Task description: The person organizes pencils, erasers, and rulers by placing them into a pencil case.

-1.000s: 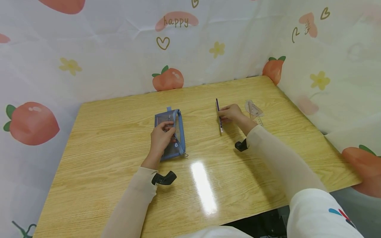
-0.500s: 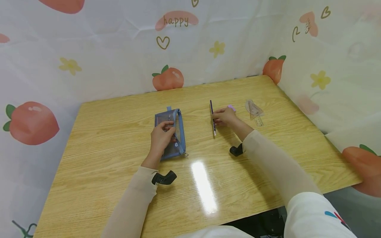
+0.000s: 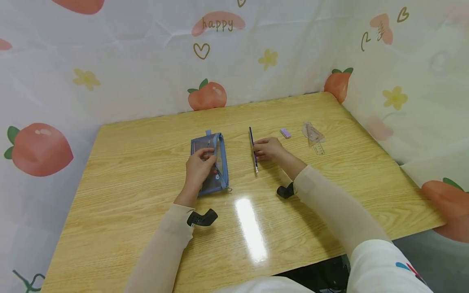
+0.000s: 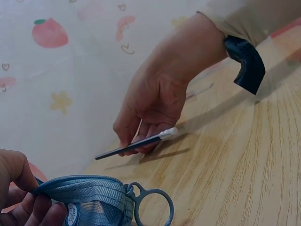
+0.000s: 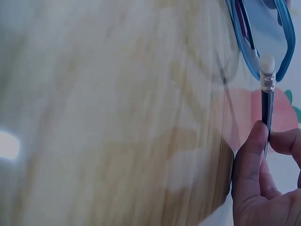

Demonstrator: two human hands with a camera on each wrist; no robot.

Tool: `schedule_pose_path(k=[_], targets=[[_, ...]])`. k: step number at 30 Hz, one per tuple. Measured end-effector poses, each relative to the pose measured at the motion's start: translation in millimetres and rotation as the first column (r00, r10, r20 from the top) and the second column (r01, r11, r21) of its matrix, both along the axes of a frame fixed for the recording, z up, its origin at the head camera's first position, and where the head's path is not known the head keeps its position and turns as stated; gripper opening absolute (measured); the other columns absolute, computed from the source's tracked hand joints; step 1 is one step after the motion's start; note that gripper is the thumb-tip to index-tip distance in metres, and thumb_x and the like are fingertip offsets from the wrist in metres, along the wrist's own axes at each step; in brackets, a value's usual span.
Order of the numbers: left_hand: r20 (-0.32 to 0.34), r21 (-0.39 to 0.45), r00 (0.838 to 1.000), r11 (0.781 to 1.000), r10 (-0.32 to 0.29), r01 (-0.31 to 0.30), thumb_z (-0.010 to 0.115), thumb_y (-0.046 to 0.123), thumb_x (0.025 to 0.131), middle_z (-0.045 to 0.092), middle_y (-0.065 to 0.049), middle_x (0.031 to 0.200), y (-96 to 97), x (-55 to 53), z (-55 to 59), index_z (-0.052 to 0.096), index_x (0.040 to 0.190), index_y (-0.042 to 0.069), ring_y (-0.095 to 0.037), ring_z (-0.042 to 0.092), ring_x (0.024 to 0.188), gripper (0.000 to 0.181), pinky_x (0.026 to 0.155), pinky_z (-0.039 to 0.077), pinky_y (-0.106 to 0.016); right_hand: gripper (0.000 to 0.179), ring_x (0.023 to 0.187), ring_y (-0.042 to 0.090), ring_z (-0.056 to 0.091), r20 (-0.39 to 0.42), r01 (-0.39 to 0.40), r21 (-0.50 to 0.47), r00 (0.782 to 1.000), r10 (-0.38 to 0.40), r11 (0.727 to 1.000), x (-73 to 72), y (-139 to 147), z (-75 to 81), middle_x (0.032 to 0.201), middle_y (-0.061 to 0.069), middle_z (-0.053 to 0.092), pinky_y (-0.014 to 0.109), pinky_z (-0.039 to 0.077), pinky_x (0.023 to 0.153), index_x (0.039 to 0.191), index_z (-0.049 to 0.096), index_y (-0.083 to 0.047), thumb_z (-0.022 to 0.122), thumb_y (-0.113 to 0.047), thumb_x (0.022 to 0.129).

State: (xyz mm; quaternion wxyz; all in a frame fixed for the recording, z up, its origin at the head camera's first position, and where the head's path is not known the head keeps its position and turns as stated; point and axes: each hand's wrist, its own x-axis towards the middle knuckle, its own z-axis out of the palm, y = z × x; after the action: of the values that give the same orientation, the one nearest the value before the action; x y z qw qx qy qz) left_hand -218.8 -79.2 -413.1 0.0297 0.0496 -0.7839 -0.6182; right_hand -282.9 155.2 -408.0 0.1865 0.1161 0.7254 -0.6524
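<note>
A blue zip pencil case [image 3: 210, 185], see-through and unzipped, lies left of the table's middle with its opening toward the right. Thumb and fingers of my left hand [image 3: 198, 169] pinch the near edge of that opening. Inside, slim stick-like things show through, and in the right wrist view too. My right hand [image 3: 271, 150] pinches a dark pencil [image 3: 252, 140] between thumb and fingers, above the table and to the right of the case. A white eraser tip [image 5: 267, 63] in a metal band caps the pencil. From the case's zip hangs a ring pull [image 4: 154, 207].
A purple eraser [image 3: 285, 133] lies beyond my right hand. Farther right are clear drawing rulers [image 3: 313, 135], overlapping, and a small ruler piece [image 3: 319, 149]. Patterned cloth [image 3: 146, 73] stands along the back and right of the wooden table [image 3: 121, 191].
My right hand has carried the pencil leftward and slightly nearer, toward the case. The purple eraser, hidden behind that hand before, now shows. My left hand keeps its place on the case.
</note>
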Motion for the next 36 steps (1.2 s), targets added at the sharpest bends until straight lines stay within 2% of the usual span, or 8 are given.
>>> schedule_pose_path(k=[4, 11, 20, 36], targets=[[0.001, 0.002, 1.0, 1.0, -0.002, 0.002, 0.058, 0.014, 0.077, 0.059, -0.008, 0.085, 0.1, 0.1, 0.7, 0.062, 0.107, 0.009, -0.02, 0.061, 0.055, 0.031, 0.054, 0.056, -0.038, 0.035, 0.061, 0.013, 0.06, -0.002, 0.0, -0.008, 1.0, 0.0, 1.0, 0.0, -5.1, -6.0, 0.082, 0.01, 0.06, 0.029, 0.056, 0.064, 0.117, 0.054, 0.004, 0.059, -0.003, 0.083], [0.002, 0.004, 1.0, 1.0, -0.011, 0.011, 0.058, 0.013, 0.078, 0.058, -0.009, 0.085, 0.0, 0.6, 1.3, 0.061, 0.109, 0.009, -0.02, 0.061, 0.054, 0.031, 0.054, 0.056, -0.038, 0.034, 0.063, 0.014, 0.06, 0.001, -0.019, -0.019, 1.0, 0.019, 1.0, 6.1, -16.5, -5.1, 0.085, 0.01, 0.06, 0.031, 0.055, 0.067, 0.115, 0.055, 0.003, 0.06, -0.004, 0.083], [-0.004, -0.013, 1.0, 1.0, -0.01, 0.01, 0.057, 0.014, 0.078, 0.059, -0.009, 0.085, 0.0, -0.1, 0.7, 0.062, 0.108, 0.01, -0.02, 0.06, 0.053, 0.03, 0.052, 0.056, -0.035, 0.032, 0.06, 0.014, 0.059, -0.02, -0.051, -0.051, 0.999, 0.05, 0.997, 13.0, -28.1, -6.3, 0.08, 0.009, 0.059, 0.027, 0.055, 0.059, 0.114, 0.056, 0.004, 0.06, -0.002, 0.082], [-0.004, 0.016, 1.0, 1.0, -0.009, 0.009, 0.057, 0.012, 0.079, 0.059, -0.009, 0.086, 0.4, -0.9, 1.1, 0.062, 0.108, 0.01, -0.02, 0.059, 0.055, 0.03, 0.056, 0.056, -0.04, 0.032, 0.059, 0.015, 0.06, -0.028, -0.149, -0.057, 0.989, 0.148, 0.987, 26.9, -54.2, -6.0, 0.079, 0.012, 0.062, 0.032, 0.056, 0.06, 0.112, 0.057, 0.003, 0.061, -0.002, 0.081]])
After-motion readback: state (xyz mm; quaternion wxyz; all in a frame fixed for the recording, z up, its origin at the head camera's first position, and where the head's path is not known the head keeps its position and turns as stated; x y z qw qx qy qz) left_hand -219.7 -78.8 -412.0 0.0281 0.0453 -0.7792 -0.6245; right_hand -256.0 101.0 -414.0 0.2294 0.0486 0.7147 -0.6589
